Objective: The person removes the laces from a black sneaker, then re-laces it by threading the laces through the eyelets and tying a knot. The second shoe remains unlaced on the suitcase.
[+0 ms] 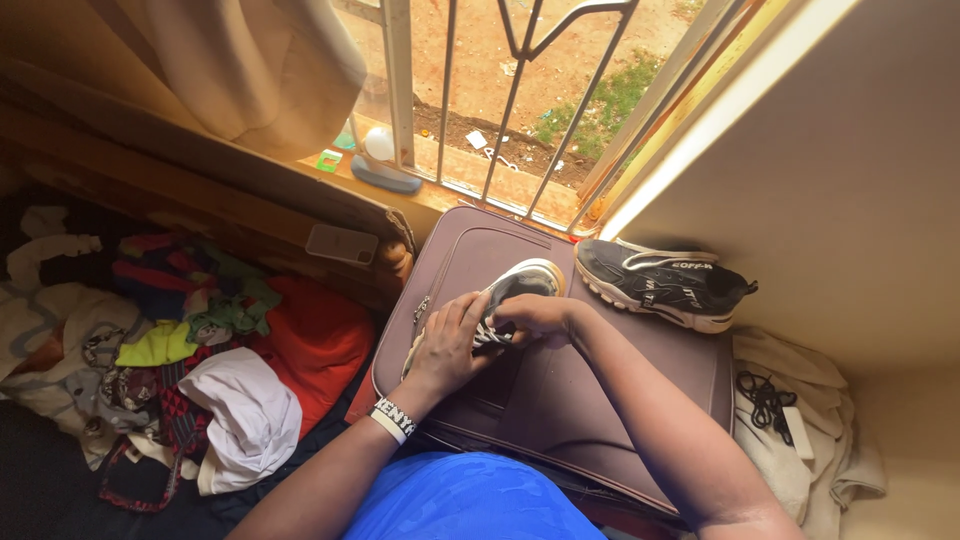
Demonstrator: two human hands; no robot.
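A black and white sneaker [520, 283] lies on a mauve suitcase [560, 400] in front of me. My left hand [450, 345] grips the sneaker's near side, a white wristband on the wrist. My right hand [535, 315] is closed on the sneaker's middle, where the laces run. A second black sneaker [665, 283] stands apart on the suitcase's far right corner, next to the wall.
A heap of coloured clothes [190, 350] lies left of the suitcase. A phone [342, 243] rests on a cardboard edge. A barred window [520, 90] is ahead with a curtain [260, 70]. Black laces [765, 400] lie on pale cloth at right.
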